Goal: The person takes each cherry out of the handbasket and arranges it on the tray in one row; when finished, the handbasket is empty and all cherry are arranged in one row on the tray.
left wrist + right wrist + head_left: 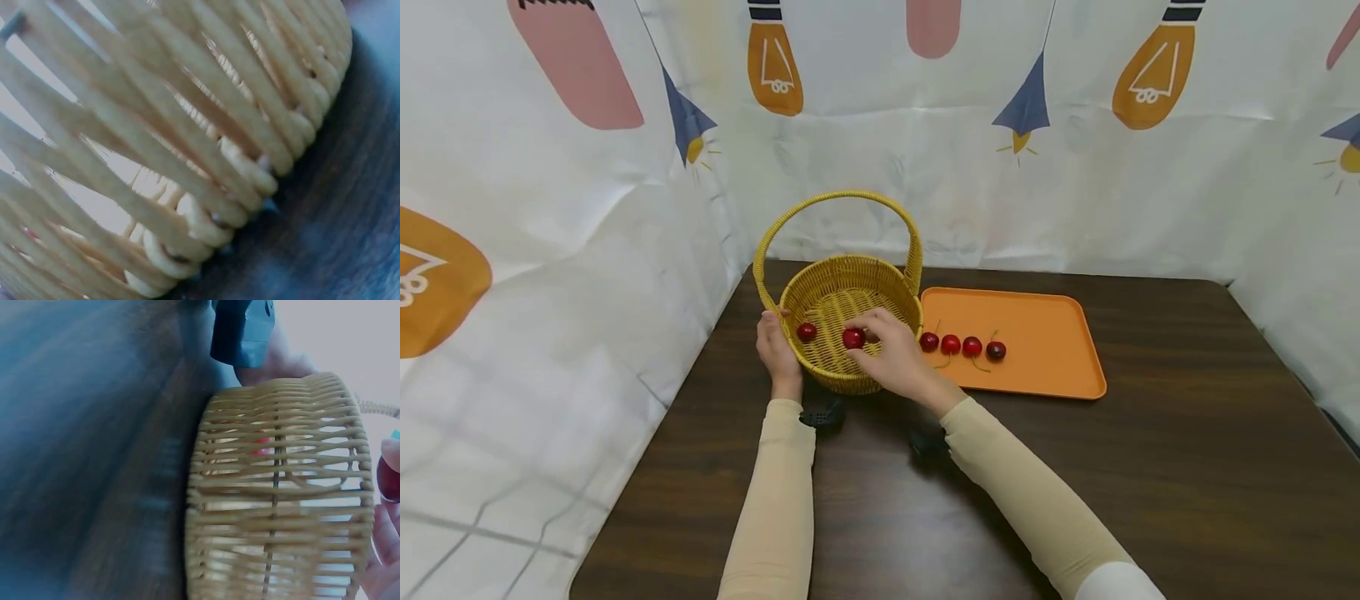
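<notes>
A yellow woven basket (850, 382) with a tall hoop handle stands at the table's left side. My left hand (777, 350) holds its left side near the foot of the handle; the left wrist view shows only the basket's woven wall (187, 137) close up. Over the basket's opening, my right hand (891, 354) pinches a red cherry (853, 338) between thumb and fingers. That cherry (389, 480) appears above the rim at the edge of the right wrist view. Another cherry (807, 332) lies inside the basket at the left. Part of the basket floor is hidden behind my right hand.
Right of the basket, an orange tray (1045, 333) lies on the dark wooden table (1187, 433). Several stemmed cherries (972, 347) sit in a row on its left part. White patterned cloth (887, 150) hangs behind the table and along its sides.
</notes>
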Demonstrator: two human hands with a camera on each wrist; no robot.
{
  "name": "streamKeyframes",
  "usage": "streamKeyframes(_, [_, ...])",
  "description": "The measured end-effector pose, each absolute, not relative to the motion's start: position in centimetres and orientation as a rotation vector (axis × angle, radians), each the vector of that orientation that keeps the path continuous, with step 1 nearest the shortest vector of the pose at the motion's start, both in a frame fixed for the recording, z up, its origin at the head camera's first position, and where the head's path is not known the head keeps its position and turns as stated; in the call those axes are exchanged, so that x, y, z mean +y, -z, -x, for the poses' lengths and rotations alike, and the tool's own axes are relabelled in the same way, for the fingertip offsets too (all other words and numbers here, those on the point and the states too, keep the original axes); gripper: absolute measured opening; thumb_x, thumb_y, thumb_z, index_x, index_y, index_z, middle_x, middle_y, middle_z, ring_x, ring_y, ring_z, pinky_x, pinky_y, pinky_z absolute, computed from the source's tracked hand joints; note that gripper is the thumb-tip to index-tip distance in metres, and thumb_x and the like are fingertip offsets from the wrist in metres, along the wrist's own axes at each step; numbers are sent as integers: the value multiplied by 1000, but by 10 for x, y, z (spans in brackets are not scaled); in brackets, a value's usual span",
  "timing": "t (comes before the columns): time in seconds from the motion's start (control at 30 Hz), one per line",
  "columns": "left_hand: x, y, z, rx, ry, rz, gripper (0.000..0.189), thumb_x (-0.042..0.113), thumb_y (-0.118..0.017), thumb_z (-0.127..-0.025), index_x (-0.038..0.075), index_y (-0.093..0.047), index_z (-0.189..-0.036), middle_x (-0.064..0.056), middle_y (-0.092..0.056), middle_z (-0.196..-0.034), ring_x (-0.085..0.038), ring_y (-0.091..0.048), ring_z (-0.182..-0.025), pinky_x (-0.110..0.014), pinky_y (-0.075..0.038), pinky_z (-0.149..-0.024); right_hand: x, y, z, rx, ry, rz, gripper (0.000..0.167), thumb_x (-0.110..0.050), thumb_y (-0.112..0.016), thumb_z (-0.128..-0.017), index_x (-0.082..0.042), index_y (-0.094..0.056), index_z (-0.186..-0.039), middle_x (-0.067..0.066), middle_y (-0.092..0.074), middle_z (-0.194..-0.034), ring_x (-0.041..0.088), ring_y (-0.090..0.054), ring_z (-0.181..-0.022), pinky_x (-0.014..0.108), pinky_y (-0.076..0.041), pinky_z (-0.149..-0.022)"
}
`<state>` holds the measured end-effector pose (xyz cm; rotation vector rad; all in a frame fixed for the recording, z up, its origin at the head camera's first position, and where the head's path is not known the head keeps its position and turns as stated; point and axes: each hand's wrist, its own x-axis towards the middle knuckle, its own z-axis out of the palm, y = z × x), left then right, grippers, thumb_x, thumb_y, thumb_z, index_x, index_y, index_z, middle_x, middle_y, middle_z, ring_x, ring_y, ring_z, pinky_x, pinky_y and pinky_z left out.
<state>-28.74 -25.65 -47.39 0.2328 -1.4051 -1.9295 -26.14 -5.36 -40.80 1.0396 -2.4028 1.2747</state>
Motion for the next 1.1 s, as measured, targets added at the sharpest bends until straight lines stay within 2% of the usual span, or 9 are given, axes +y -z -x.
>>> streamKeyframes(0.17, [-258,471,284,-1411,1971,-201,61,39,-42,-104,-20,-48,-117,-34,-47,-126,-43,-45,-109,-31,-40,-87,-32,415,252,-2353,-1302,-939,35,-12,-78,-83,-8,-68,-117,2,-62,-108,16,-61,-97,36,-52,-82])
streamKeyframes(0.27, [-256,462,277,-1425,1974,-200,61,37,-43,-104,-22,-46,-118,-35,-46,-125,-45,-44,-110,-34,-41,-89,-16,418,250,-2363,-1310,-904,35,-13,-76,-84,-8,-68,-117,3,-63,-109,19,-60,-93,40,-52,-77])
streamKeyframes(0.47, [-253,453,271,-1439,1962,-201,59,34,-43,-105,-23,-45,-118,-37,-45,-128,-48,-43,-116,-38,-39,-95,15,428,251,-2321,-1336,-871,37,-11,-76,-85,-4,-65,-120,5,-64,-107,20,-59,-91,47,-52,-78])
streamKeyframes(0.63, [-257,467,282,-1431,1966,-225,57,37,-43,-104,-18,-50,-117,-31,-49,-126,-45,-45,-115,-40,-40,-95,39,433,251,-2264,-1337,-771,37,-8,-77,-83,-4,-65,-118,7,-66,-108,22,-61,-87,44,-50,-72])
streamKeyframes(0.7, [-258,471,286,-1424,1956,-240,56,38,-42,-104,-15,-53,-115,-26,-52,-123,-43,-47,-114,-38,-41,-93,46,433,251,-2249,-1341,-730,37,-5,-78,-82,-4,-66,-117,8,-66,-109,24,-62,-86,45,-50,-72])
streamKeyframes(0.83, [-258,471,287,-1437,1924,-245,54,39,-42,-104,-14,-55,-113,-23,-54,-119,-41,-49,-109,-33,-42,-89,60,435,253,-2265,-1359,-651,37,-5,-79,-81,-3,-66,-116,9,-66,-108,23,-62,-86,48,-51,-72])
streamKeyframes(0.97, [-258,472,288,-1458,1919,-250,55,40,-41,-104,-13,-55,-116,-21,-53,-119,-37,-51,-108,-30,-43,-88,72,439,258,-2298,-1354,-585,35,-7,-78,-83,-2,-66,-116,10,-65,-105,26,-63,-83,47,-49,-66])
streamKeyframes(1.1, [-259,472,287,-1452,1938,-235,56,37,-41,-105,-16,-52,-118,-27,-51,-123,-40,-49,-111,-33,-42,-91,85,443,264,-2360,-1322,-513,35,-10,-76,-85,-4,-66,-118,11,-66,-108,27,-64,-85,46,-54,-74])
